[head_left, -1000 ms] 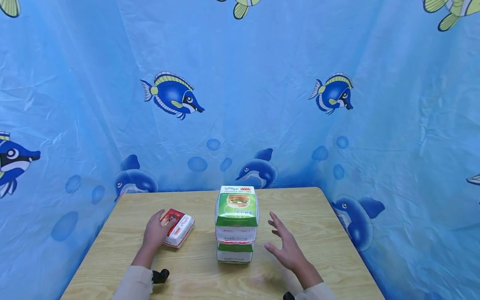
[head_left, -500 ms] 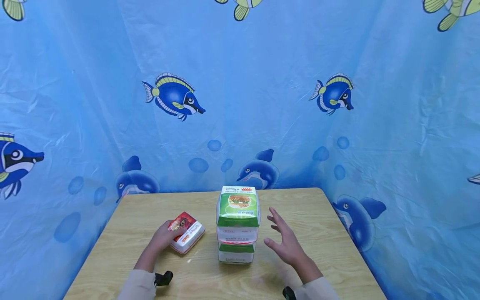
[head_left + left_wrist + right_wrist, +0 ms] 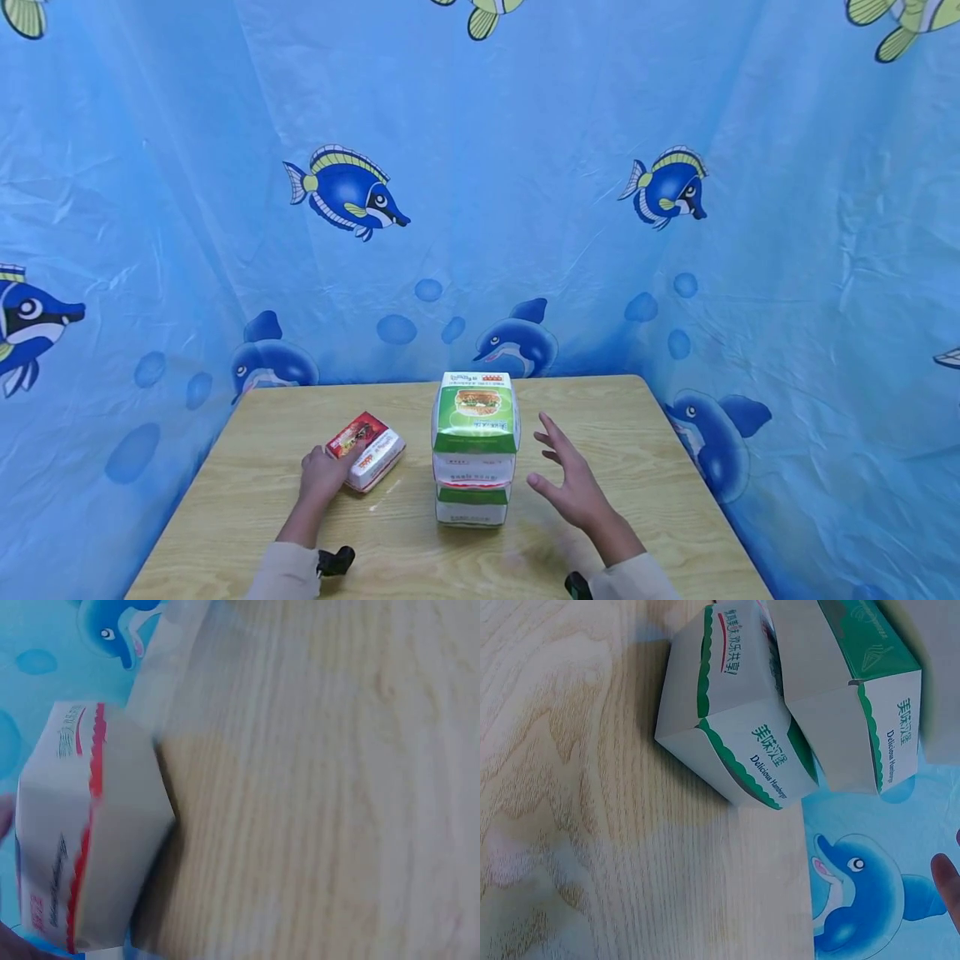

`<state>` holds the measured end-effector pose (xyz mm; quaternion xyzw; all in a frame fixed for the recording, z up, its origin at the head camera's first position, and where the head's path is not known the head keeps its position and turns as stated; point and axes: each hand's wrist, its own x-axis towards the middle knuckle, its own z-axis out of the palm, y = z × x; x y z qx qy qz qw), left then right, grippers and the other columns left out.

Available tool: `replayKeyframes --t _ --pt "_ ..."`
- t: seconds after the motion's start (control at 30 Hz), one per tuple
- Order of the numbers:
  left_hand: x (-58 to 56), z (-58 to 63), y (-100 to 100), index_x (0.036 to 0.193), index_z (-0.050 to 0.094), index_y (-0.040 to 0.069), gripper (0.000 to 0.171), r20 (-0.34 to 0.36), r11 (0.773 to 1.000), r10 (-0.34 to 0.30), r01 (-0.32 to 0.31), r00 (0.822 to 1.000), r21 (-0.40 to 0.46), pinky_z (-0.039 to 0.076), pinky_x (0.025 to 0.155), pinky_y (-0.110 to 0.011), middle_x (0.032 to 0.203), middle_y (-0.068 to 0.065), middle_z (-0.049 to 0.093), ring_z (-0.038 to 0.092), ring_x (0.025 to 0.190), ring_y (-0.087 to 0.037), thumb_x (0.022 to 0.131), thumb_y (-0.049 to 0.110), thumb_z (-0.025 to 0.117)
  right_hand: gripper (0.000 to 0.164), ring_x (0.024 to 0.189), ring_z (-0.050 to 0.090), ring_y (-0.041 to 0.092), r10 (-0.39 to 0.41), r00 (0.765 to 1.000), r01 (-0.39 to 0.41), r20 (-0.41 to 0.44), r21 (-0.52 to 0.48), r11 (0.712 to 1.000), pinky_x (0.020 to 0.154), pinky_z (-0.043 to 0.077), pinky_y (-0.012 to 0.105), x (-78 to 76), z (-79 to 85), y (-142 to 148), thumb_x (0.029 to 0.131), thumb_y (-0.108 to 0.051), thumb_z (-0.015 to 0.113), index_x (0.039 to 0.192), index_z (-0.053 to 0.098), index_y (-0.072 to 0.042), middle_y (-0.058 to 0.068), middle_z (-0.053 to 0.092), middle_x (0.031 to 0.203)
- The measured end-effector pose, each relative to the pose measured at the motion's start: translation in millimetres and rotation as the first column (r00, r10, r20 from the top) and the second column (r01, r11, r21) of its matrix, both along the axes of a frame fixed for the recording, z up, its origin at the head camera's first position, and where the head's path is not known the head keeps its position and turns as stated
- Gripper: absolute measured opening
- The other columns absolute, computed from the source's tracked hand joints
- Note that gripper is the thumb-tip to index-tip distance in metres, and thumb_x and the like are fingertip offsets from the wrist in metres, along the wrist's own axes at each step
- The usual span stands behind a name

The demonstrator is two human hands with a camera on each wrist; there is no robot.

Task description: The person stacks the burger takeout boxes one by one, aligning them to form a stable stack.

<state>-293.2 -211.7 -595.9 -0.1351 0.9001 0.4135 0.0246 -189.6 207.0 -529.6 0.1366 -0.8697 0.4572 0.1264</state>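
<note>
My left hand [image 3: 322, 477] grips a red and white hamburger box [image 3: 378, 460] at its left side, thumb over the top. In the left wrist view the box [image 3: 56, 825] shows its white side with a red scalloped edge, low over the wood, and only bits of fingers show at the left edge. Right of it stands a stack of hamburger boxes [image 3: 476, 467], a green one with a burger picture on top. My right hand [image 3: 576, 492] is held apart to the right of the stack, fingers spread, holding nothing. Its fingertip [image 3: 946, 881] shows in the right wrist view.
The boxes stand on a light wooden table [image 3: 622, 442] with a rounded far right corner. A blue curtain [image 3: 480, 233] printed with fish and dolphins surrounds the table at the back and sides. In the right wrist view the stacked boxes [image 3: 727, 712] sit slightly turned against one another.
The red box shifted right and turned with my left hand, then moved a little back left and farther away. My right hand and the stack have stayed almost still.
</note>
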Motion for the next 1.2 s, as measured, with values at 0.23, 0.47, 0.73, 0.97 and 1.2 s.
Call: replayKeyframes --t 0.23,0.47,0.73,0.97,1.2 --pt "7.3 -3.2 12.7 0.131 0.035 -0.022 0.11 0.049 0.997 0.036 -0.039 0.998 0.065 0.041 0.093 -0.057 0.119 -0.035 0.043 0.047 0.106 -0.044 0.081 0.074 0.055 0.084 0.122 0.052 0.039 -0.036 0.999 0.036 -0.001 -0.015 0.999 0.089 0.047 0.061 -0.7 0.5 0.8 0.088 -0.04 0.068 0.155 0.018 -0.039 0.011 0.041 0.149" --pt "5.2 -5.4 31.1 0.137 0.034 -0.011 0.091 0.028 0.959 0.031 -0.038 0.999 0.281 0.037 0.101 -0.054 0.126 -0.029 0.048 0.048 0.114 -0.039 0.084 0.053 0.07 0.084 0.123 0.051 0.039 -0.043 0.999 0.043 -0.004 -0.022 0.999 0.091 0.047 0.06 -2.9 5.9 -1.9 0.088 -0.041 0.067 0.155 0.016 -0.04 0.01 0.039 0.151" --pt "5.2 -3.9 31.0 0.148 0.022 -0.004 0.094 -0.011 0.96 0.033 -0.028 0.999 0.278 0.031 0.106 -0.057 0.141 -0.031 0.036 0.037 0.129 -0.045 0.085 0.045 0.072 0.084 0.124 0.051 0.039 -0.03 1.0 0.03 -0.003 -0.028 0.999 0.089 0.048 0.058 -3.3 11.4 -3.9 0.088 -0.042 0.067 0.155 0.016 -0.041 0.01 0.037 0.152" --pt "15.5 -11.1 34.5 0.15 0.005 -0.01 0.12 -0.065 0.985 0.051 -0.039 0.997 0.169 0.023 0.109 -0.06 0.145 -0.038 0.023 0.025 0.133 -0.052 0.079 0.061 0.07 0.083 0.124 0.051 0.039 -0.041 0.999 0.042 0.024 -0.028 0.999 0.086 0.05 0.058 -2.9 12.2 -4.7 0.088 -0.043 0.067 0.154 0.017 -0.042 0.009 0.036 0.153" --pt "23.1 -15.9 52.8 0.15 0.003 -0.003 0.129 -0.089 0.992 0.084 -0.074 0.992 0.103 0.027 0.102 -0.065 0.138 -0.035 0.026 0.031 0.124 -0.052 0.067 0.056 0.083 0.084 0.125 0.05 0.038 -0.042 0.999 0.042 0.009 -0.024 0.999 0.088 0.049 0.058 -3.8 11.2 -6.0 0.088 -0.042 0.068 0.155 0.017 -0.041 0.007 0.035 0.154"
